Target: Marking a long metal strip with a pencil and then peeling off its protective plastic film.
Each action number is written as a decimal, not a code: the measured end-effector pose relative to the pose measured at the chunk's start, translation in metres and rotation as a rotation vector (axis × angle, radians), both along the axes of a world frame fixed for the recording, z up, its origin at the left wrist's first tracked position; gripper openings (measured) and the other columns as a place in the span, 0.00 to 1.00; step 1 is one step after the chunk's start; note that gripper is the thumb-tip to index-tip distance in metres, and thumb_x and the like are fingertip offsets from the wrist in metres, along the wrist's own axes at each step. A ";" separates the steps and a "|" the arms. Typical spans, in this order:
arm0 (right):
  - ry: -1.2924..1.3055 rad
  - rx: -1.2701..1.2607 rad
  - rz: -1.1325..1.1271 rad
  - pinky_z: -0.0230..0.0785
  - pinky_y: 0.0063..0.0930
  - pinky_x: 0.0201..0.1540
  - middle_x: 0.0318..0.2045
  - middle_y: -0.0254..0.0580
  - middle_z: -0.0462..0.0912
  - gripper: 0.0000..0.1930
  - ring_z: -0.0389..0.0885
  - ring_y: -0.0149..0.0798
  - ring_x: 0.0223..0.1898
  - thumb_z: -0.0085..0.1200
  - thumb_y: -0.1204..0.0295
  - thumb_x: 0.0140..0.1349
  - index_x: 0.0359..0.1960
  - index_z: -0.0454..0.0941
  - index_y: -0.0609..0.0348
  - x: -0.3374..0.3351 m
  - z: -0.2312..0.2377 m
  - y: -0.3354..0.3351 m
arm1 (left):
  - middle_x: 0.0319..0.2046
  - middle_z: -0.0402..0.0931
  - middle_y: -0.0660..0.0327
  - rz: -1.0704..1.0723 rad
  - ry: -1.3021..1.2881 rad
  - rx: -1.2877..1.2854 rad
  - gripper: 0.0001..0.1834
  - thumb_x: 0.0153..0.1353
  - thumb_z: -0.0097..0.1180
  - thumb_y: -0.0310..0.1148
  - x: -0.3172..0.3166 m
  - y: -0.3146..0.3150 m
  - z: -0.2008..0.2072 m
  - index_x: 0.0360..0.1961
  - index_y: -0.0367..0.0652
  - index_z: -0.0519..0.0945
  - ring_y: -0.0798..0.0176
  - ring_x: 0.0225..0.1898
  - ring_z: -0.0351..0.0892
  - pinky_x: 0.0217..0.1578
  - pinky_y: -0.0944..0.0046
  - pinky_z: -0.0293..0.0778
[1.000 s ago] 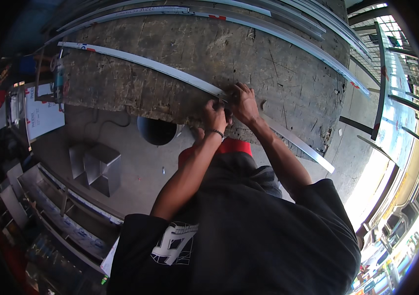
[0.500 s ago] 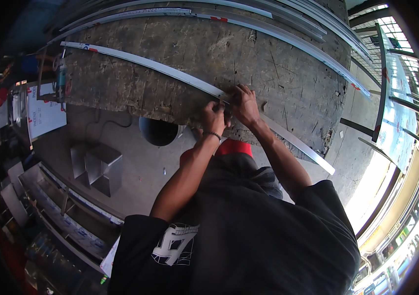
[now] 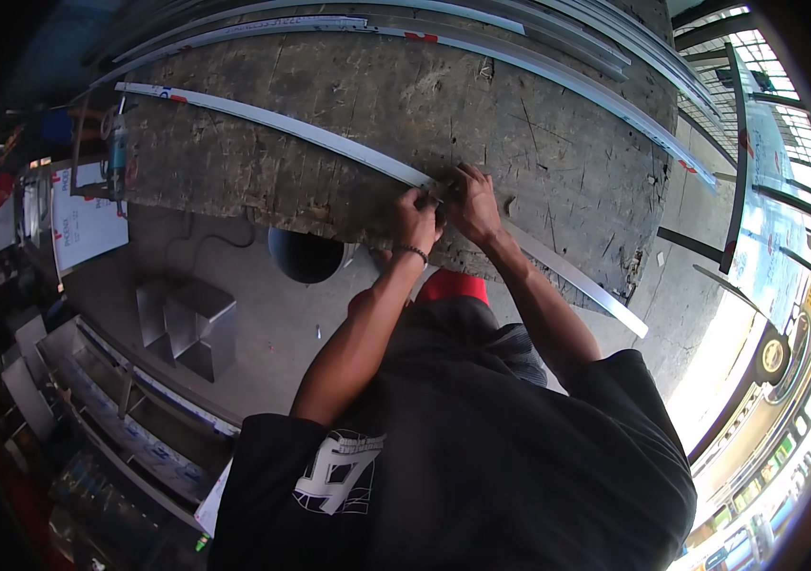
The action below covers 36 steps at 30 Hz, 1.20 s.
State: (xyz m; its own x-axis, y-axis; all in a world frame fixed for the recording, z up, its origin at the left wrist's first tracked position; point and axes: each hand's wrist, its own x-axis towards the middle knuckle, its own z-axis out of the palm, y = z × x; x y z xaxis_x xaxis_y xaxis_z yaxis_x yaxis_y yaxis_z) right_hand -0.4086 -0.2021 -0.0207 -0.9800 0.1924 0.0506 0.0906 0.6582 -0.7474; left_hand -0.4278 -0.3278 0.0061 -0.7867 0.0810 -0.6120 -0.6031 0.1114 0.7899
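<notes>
A long, narrow metal strip [image 3: 320,143] lies slantwise across the worn wooden workbench [image 3: 234,171], its far-left part pale. On the other side of my hands, a bare silvery length [image 3: 582,276] runs past the bench's near edge; my hands cover the middle, so whether both are one piece cannot be seen. My left hand [image 3: 416,224], with a dark bracelet at the wrist, has its thumb and fingers closed at the strip's edge. Close beside it, my right hand [image 3: 473,205] has its fingers curled over the same spot. Whatever lies between the fingertips is too small and dark to make out.
More long metal strips [image 3: 558,71] lie along the bench's far side. Below the bench stands a round dark bin [image 3: 306,255], with folded metal boxes [image 3: 201,324] on the floor. A film-covered panel [image 3: 769,190] is at the right.
My left hand's fingers have shifted slightly at the strip; my right hand is almost unmoved. A vehicle wheel has come into view outside at the far right.
</notes>
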 end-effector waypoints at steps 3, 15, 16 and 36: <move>-0.024 -0.025 -0.004 0.64 0.41 0.53 0.39 0.46 0.81 0.12 0.78 0.50 0.47 0.56 0.71 0.55 0.42 0.82 0.58 0.000 0.002 0.002 | 0.18 0.75 0.59 -0.086 0.069 -0.086 0.12 0.67 0.55 0.31 0.000 -0.004 -0.003 0.27 0.37 0.75 0.68 0.15 0.73 0.15 0.64 0.66; -0.102 0.072 0.084 0.64 0.43 0.55 0.44 0.47 0.80 0.18 0.75 0.52 0.52 0.63 0.61 0.57 0.45 0.81 0.57 -0.004 0.014 0.002 | 0.21 0.76 0.50 -0.222 0.476 -0.458 0.15 0.65 0.54 0.35 0.002 -0.015 -0.013 0.28 0.32 0.78 0.56 0.24 0.76 0.30 0.55 0.69; -0.111 0.077 0.088 0.64 0.43 0.55 0.44 0.47 0.79 0.19 0.75 0.52 0.52 0.64 0.60 0.57 0.46 0.80 0.58 -0.003 0.012 0.003 | 0.22 0.77 0.48 -0.231 0.476 -0.476 0.15 0.65 0.54 0.35 0.003 -0.013 -0.013 0.29 0.32 0.78 0.54 0.24 0.76 0.30 0.54 0.70; -0.043 0.060 0.094 0.62 0.44 0.53 0.45 0.50 0.77 0.18 0.73 0.53 0.52 0.60 0.66 0.58 0.49 0.78 0.58 0.003 0.007 -0.002 | 0.23 0.78 0.48 -0.150 0.564 -0.385 0.15 0.66 0.56 0.33 0.000 -0.003 -0.024 0.29 0.30 0.77 0.58 0.25 0.72 0.31 0.57 0.69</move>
